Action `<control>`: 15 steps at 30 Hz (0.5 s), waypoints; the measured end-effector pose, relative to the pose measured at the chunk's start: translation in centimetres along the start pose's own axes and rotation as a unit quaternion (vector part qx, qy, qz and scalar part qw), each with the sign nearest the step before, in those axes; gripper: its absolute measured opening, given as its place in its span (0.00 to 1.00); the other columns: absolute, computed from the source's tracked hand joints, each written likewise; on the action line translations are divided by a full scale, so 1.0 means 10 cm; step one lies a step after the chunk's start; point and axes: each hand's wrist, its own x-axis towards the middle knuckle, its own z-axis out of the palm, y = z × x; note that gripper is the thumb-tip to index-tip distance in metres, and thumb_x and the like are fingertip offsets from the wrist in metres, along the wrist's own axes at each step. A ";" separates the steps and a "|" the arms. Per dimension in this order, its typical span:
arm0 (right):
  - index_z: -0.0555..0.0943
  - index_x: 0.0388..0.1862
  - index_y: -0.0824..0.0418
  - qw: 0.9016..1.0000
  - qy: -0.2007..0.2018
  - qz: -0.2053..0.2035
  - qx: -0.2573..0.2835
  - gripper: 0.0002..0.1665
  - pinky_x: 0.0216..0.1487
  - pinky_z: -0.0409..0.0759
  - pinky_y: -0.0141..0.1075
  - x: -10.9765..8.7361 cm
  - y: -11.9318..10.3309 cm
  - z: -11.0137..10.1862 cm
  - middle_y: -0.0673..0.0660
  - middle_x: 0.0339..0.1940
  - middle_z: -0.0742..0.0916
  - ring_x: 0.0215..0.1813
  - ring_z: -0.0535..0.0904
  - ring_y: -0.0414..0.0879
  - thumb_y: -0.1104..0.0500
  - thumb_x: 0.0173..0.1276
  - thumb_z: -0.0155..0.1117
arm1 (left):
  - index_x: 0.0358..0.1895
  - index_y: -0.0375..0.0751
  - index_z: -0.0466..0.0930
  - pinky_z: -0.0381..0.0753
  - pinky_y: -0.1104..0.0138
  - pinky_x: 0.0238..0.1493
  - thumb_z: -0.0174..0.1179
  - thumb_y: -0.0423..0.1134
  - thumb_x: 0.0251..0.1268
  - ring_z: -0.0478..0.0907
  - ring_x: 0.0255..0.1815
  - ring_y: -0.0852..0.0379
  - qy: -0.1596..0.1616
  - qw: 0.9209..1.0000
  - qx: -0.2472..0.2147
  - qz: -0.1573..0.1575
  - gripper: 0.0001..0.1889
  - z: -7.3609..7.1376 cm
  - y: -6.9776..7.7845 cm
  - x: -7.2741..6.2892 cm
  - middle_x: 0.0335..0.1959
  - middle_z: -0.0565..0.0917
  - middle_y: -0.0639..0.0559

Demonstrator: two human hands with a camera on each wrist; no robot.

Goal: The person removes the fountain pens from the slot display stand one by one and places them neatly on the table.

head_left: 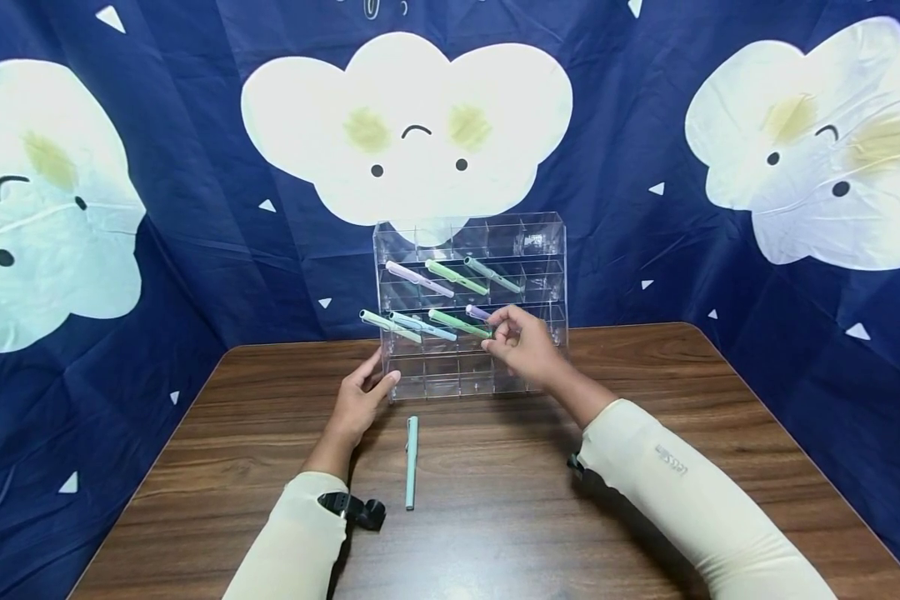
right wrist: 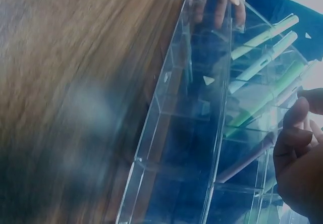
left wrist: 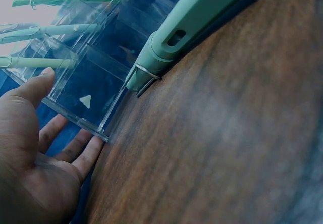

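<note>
A clear pen rack [head_left: 442, 387] stands toward the back of the table. My left hand [head_left: 357, 404] holds its lower left edge, thumb in front and fingers along the outer side. At the right, my right hand [head_left: 523, 342] pinches a purple pen [head_left: 477, 312] lying in the lower occupied tier; the fingers hide most of it. Left of it lie a green pen [head_left: 457, 323], a light blue pen [head_left: 423, 326] and a pale green pen [head_left: 390, 325]. The tier above carries a lavender pen [head_left: 420, 279], a bright green pen [head_left: 456, 277] and a grey-green pen [head_left: 493, 274].
A teal pen [head_left: 411, 462] lies on the wooden table [head_left: 510, 517] in front of the rack, near the left forearm. Behind the table hangs a dark blue cloth [head_left: 615, 275] with white clouds. Each forearm wears a pale sleeve [head_left: 690, 483].
</note>
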 end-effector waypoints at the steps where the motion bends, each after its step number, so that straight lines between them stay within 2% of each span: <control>1: 0.79 0.58 0.70 1.000 0.009 0.000 -0.001 0.20 0.20 0.74 0.30 0.01 0.01 -0.01 0.51 0.30 0.80 0.19 0.71 0.38 0.70 0.71 0.74 | 0.86 0.51 0.65 0.84 0.74 0.54 0.67 0.40 0.81 0.72 0.82 0.35 0.000 1.000 0.000 -0.001 0.36 0.00 0.00 0.00 0.85 0.69 0.39; 9: 0.76 0.64 0.69 0.999 0.047 0.016 -0.015 0.27 0.19 0.75 0.31 0.12 0.10 -0.04 0.58 0.46 0.78 0.18 0.74 0.39 0.69 0.70 0.76 | 0.86 0.51 0.66 0.83 0.77 0.53 0.67 0.40 0.81 0.72 0.82 0.35 0.002 1.000 0.002 -0.003 0.36 0.00 0.02 -0.01 0.85 0.69 0.39; 15: 0.79 0.62 0.68 0.997 0.060 0.010 -0.048 0.24 0.18 0.77 0.33 0.18 0.16 -0.05 0.64 0.53 0.83 0.16 0.76 0.40 0.66 0.71 0.77 | 0.86 0.52 0.66 0.83 0.78 0.52 0.67 0.40 0.80 0.72 0.82 0.35 0.004 1.000 0.002 -0.002 0.35 0.00 0.01 0.00 0.85 0.69 0.39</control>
